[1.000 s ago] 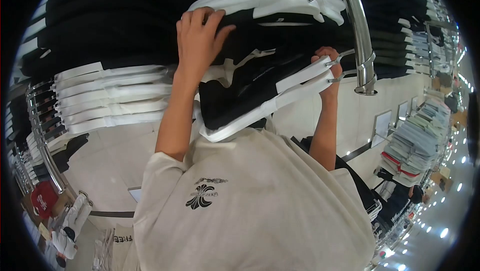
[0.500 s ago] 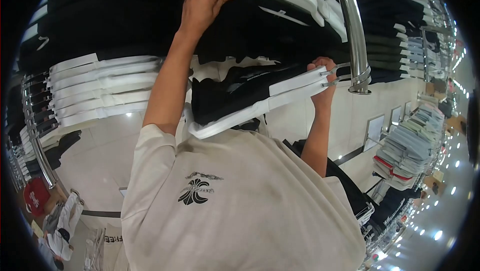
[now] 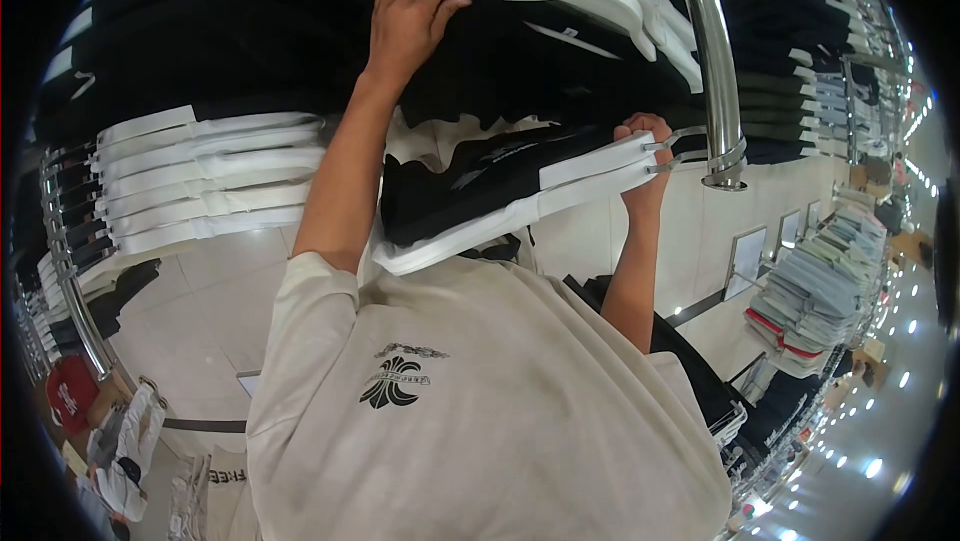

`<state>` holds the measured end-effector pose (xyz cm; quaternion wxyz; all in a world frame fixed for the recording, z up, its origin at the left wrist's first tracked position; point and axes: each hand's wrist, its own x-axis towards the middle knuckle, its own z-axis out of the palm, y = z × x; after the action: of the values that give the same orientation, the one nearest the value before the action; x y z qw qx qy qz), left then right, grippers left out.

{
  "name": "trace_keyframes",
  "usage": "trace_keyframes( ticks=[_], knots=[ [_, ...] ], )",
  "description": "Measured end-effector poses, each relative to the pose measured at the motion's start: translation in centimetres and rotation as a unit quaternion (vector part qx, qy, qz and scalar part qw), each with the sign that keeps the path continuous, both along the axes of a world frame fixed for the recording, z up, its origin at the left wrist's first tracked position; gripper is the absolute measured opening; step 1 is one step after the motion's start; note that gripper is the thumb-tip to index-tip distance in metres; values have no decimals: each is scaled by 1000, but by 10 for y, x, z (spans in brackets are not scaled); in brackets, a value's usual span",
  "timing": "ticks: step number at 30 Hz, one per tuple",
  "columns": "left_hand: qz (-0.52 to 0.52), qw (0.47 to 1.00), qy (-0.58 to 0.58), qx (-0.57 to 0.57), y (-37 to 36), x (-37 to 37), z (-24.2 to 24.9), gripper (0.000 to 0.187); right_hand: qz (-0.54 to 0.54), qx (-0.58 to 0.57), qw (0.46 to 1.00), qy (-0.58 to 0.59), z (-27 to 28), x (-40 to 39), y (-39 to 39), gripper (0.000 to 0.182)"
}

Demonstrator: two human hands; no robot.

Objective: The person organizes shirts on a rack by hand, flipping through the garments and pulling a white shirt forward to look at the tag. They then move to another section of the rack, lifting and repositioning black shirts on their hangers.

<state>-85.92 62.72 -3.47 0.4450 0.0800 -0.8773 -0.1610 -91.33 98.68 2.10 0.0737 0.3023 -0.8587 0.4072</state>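
Observation:
My left hand [image 3: 408,29] reaches to a row of black shirts [image 3: 520,46] on white hangers [image 3: 590,9]. Its bent fingers curl over the shoulder end of one hung shirt, and where exactly the fingertips press is partly hidden. Lower and to the right, my right hand [image 3: 645,133] is closed around the hook end of a pair of white hangers [image 3: 510,216]. A black shirt [image 3: 455,191] with a pale print hangs on these. Their metal hooks are around the end of the chrome rail [image 3: 715,81].
White hangers [image 3: 210,171] with dark clothes line another rail [image 3: 75,291] at left. A red item [image 3: 72,391] and pale garments sit below it. At right are folded-looking grey and pale garments [image 3: 815,286]. Pale floor tiles [image 3: 205,291] show between the racks.
My left hand has shifted slightly right and down along the hung shirts. My right hand keeps its hold on the hangers. The view has moved a little.

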Motion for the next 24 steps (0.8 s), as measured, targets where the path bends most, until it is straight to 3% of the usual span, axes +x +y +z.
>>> trace_keyframes(
  ticks=[8,11,17,18,21,24],
  knots=[
    [18,994,-76,75,36,55,20,41,7,9,1000,10,0,0,2,21],
    [2,978,-186,93,47,92,47,43,-16,34,999,26,14,1,-9,22],
    [-42,974,-201,99,66,105,143,64,-88,54,993,64,25,0,-36,21],
    [-56,975,-201,82,68,104,151,76,-84,51,991,87,20,-4,-37,20],
    [-95,981,-153,77,74,86,149,82,-54,43,990,127,16,-17,-41,18],
    [-60,967,-246,40,91,68,117,92,-21,18,988,155,10,-27,-42,18]
  ],
)
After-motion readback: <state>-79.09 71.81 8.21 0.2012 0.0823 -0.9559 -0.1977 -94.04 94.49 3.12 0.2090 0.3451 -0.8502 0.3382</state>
